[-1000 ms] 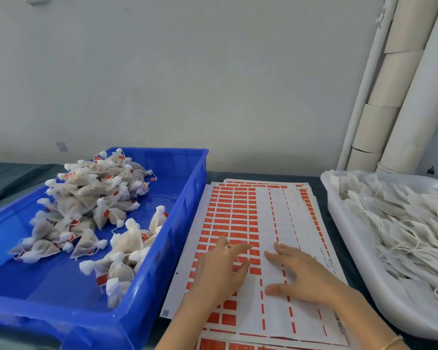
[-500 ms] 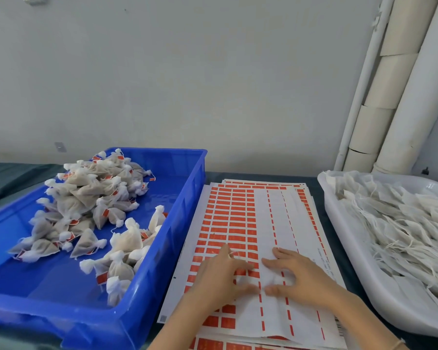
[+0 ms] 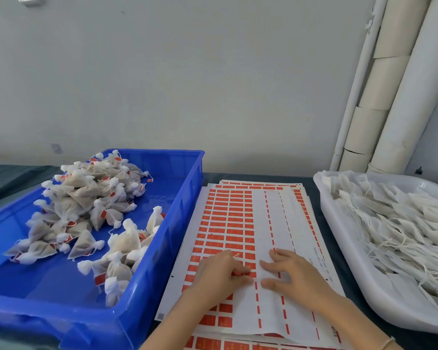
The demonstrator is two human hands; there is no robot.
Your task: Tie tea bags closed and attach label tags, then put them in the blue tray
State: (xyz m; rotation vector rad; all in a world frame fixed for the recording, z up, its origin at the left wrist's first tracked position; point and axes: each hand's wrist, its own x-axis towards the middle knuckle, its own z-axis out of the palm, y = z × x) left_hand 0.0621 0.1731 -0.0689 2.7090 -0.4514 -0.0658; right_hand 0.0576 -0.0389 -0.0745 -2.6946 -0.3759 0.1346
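Pressing label sheets (image 3: 238, 210) onto the dark table (image 3: 258, 176), right hand (image 3: 296, 274) lies flat; left hand (image 3: 218, 274) pinches a label (image 3: 239, 273).

"What colours are on the table?"

"On the left is a bright blue tray (image 3: 61, 322). The tea bags (image 3: 81, 198) heaped in it are off-white gauze. A pale brown filling shows through, and the bags carry small red-orange tags."

"And in the middle?"

"White label sheets (image 3: 228, 223). Their left side is printed with rows of red-orange rectangles. The right columns are bare white, crossed by dashed red-orange lines."

"On the right?"

"A translucent white tub (image 3: 352, 248) of flat white bags (image 3: 402, 236) with cream strings. The tabletop (image 3: 250, 176) is dark blue-grey and the wall (image 3: 213, 84) pale grey. The tubes (image 3: 384, 82) in the corner are cream."
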